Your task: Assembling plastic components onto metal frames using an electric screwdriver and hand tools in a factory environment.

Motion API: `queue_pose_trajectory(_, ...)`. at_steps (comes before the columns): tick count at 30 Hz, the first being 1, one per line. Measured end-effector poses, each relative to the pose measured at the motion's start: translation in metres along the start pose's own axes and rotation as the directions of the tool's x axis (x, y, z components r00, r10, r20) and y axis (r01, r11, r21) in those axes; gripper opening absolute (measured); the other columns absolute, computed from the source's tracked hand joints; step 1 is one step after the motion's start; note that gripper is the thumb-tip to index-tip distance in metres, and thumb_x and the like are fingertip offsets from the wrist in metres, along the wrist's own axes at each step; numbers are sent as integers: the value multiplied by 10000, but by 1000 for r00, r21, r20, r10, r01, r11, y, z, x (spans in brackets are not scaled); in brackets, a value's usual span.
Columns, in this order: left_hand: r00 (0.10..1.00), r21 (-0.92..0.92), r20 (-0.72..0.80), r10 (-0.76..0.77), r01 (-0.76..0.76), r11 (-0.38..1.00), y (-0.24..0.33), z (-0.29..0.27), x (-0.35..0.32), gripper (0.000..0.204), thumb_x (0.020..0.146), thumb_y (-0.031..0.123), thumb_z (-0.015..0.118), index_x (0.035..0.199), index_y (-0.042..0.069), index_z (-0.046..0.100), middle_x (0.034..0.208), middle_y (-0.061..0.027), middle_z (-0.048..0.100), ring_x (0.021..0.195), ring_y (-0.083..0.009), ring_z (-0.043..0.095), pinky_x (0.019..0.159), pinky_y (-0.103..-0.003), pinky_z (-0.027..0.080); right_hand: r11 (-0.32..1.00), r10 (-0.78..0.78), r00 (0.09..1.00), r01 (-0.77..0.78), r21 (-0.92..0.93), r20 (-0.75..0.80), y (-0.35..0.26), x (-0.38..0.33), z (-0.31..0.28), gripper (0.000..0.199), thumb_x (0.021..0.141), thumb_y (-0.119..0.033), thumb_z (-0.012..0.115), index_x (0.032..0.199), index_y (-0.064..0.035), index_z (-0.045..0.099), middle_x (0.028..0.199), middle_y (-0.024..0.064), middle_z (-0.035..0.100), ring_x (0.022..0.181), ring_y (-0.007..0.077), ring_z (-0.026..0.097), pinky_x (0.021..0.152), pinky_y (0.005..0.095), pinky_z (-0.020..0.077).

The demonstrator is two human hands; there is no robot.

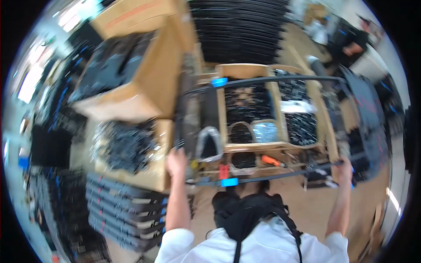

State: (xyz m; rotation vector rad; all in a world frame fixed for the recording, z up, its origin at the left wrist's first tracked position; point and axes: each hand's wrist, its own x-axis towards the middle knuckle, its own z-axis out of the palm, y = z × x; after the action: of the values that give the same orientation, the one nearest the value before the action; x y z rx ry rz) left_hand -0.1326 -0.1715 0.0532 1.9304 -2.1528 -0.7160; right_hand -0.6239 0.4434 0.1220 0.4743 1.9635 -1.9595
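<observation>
A large, thin black rectangular frame [280, 79] is held out in front of me by its two ends. My left hand [176, 163] is closed around its left side, and my right hand [344, 170] grips its near right corner. Blue tape [219, 82] marks the far bar, and a second blue piece [229, 182] sits on the near bar. Below the frame lies a wooden tray [243, 69] divided into compartments of small black parts. An orange-handled tool [272, 161] and a red item [224, 171] show near its front. Motion blurs the finer details.
Left stands a cardboard box [131, 103] of plastic-wrapped dark parts, above another holding bagged black pieces [127, 147]. Grey-black stacked parts [125, 210] sit lower left. Black panels [237, 30] are piled ahead, grey ones [368, 118] at right. Another person [355, 41] is at upper right.
</observation>
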Motion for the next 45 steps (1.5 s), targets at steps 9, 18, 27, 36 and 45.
queue_pose_trajectory(9, 943, 210, -273, 193, -137, 968, -48, 26, -3, 484, 1043, 356, 616, 1249, -77, 683, 1127, -322, 725, 1048, -507, 686, 896, -550, 536, 872, 300, 948, -228, -434, 104, 110, 54, 22, 223, 859, 7, 596, 1065, -25, 677, 1002, 90, 732, 948, 266, 743, 793, 374, 605)
queue_pose_trajectory(18, 969, 465, -189, 156, -51, 884, -11, 8, -17, 574, 1029, 301, 649, 1479, -33, 526, 1466, -270, 578, 1319, -458, 563, 1077, -533, 471, 286, -139, 990, 54, -957, 14, 197, 121, 93, 643, 868, -383, 768, 1315, 51, 608, 1292, 268, 654, 1114, 430, 708, 999, 473, 583)
queue_pose_trajectory(27, 773, -452, 229, 592, -454, 768, 290, 124, -134, 312, 1114, 162, 573, 1322, -52, 662, 1177, -150, 742, 1079, -213, 720, 963, -344, 584, 379, 2, 992, 116, -918, 126, 130, 68, 10, 493, 875, -233, 681, 1275, 32, 566, 1259, 300, 630, 1143, 480, 677, 943, 528, 587)
queue_pose_trajectory(36, -3, -848, 468, 884, -284, 448, 551, 259, -346, 293, 1094, 151, 609, 1288, -55, 685, 1229, -125, 749, 1158, -175, 690, 1032, -304, 519, 445, 5, 987, 140, -885, 158, -56, -40, -124, 332, 875, -254, 647, 1032, 36, 682, 892, 292, 723, 902, 473, 722, 842, 546, 586)
queue_pose_trajectory(45, -431, -846, 403, 808, 163, 508, 655, 285, -456, 450, 1101, 438, 582, 1241, 27, 701, 1182, -52, 686, 1141, -152, 579, 1054, -335, 412, 411, -85, 977, 214, -886, 196, -186, 28, -104, 378, 878, -277, 622, 1035, 61, 683, 808, 263, 722, 761, 400, 746, 727, 495, 600)
